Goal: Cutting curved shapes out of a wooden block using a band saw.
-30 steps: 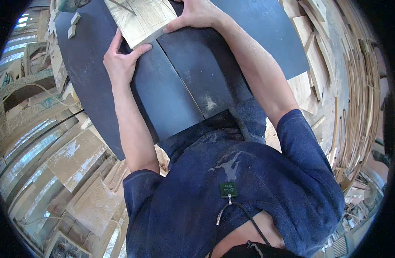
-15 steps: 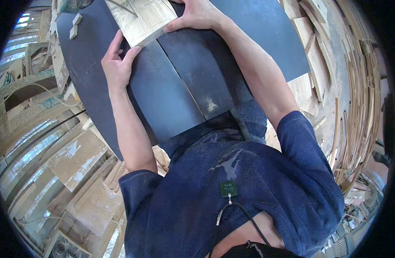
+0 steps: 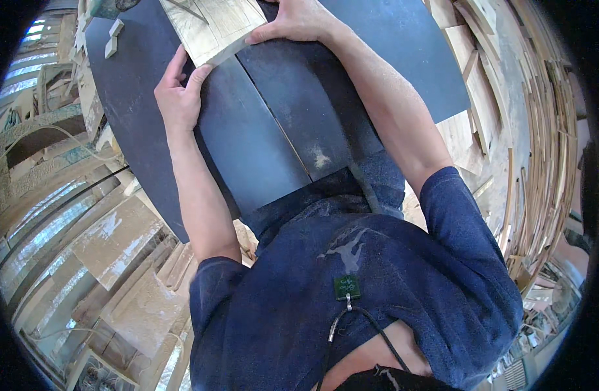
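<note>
A pale wooden board (image 3: 222,34) lies on a dark, smooth tabletop (image 3: 254,143) at the top of the view, its far end cut off by the frame. My left hand (image 3: 180,94) grips its near left corner, the thumb on the near edge and a finger along the side. Around the near right corner is my right hand (image 3: 301,21), thumb pressed to the end; its other fingers are partly hidden behind the wood. A thin dark strip (image 3: 187,10) slants over the board's far part.
Two small wooden offcuts (image 3: 112,38) sit at the tabletop's far left. A narrow slot (image 3: 273,117) runs along the top toward me. Long thin wood strips (image 3: 554,143) are piled at the right. Dusty boards (image 3: 123,241) fill the lower left.
The board has slid slightly farther from me along the tabletop, and both hands have gone with it. Their grip looks the same.
</note>
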A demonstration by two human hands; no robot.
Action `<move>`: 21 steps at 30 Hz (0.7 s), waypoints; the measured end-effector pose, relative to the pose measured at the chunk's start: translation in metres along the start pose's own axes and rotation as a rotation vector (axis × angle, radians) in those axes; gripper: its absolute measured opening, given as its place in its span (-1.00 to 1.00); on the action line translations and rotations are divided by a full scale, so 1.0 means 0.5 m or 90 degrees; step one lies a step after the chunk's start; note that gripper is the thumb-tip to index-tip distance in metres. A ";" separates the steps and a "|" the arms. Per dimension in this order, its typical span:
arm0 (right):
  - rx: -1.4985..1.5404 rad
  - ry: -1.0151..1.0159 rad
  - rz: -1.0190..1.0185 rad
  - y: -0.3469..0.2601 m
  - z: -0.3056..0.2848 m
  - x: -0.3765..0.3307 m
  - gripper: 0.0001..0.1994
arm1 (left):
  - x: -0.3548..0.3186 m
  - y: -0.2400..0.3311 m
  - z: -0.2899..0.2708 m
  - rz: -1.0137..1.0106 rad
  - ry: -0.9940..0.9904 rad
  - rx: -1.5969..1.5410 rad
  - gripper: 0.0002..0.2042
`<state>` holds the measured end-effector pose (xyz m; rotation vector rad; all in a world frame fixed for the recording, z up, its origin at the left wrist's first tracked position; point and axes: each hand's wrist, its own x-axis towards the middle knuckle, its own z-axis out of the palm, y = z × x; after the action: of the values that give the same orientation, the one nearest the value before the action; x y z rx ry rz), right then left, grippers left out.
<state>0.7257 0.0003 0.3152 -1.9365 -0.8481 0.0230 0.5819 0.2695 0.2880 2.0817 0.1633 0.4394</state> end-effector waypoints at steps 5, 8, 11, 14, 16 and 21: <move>-0.001 -0.003 -0.009 0.004 0.003 0.002 0.08 | -0.001 0.004 0.005 -0.014 0.003 -0.015 -0.36; -0.016 -0.014 0.001 0.002 0.004 0.002 0.07 | 0.000 0.007 0.005 -0.021 0.006 -0.003 -0.38; -0.019 -0.013 -0.003 0.007 0.006 0.001 0.06 | 0.001 0.012 0.012 -0.029 0.013 -0.001 -0.39; -0.012 -0.019 -0.008 0.001 0.008 0.007 0.06 | 0.005 0.001 0.011 0.028 0.039 -0.008 -0.39; -0.014 -0.020 -0.003 0.014 0.011 0.007 0.05 | 0.009 -0.006 0.014 0.025 0.040 0.019 -0.40; -0.018 -0.020 0.002 0.012 0.013 0.015 0.04 | 0.009 -0.009 0.015 -0.008 0.051 0.015 -0.43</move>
<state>0.7324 0.0080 0.3093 -1.9694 -0.8703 0.0438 0.5893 0.2672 0.2818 2.0867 0.2297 0.5160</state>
